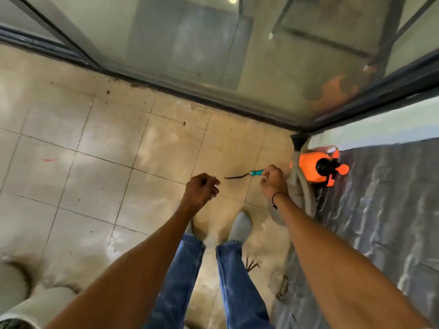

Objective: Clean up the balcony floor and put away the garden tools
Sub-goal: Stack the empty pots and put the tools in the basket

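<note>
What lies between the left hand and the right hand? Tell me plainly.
In the head view, a teal-handled tool lies on the tiled floor between the left hand and right hand, its handle end by the right hand.

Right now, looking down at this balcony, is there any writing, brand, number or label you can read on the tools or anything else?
None can be read.
Orange sprayer by the corner: no label shows on the side in view.
Teal-handled tool on the tiles: handle too small and blurred to show any mark.
Red smear on the tiled floor: a stain, not lettering.
</note>
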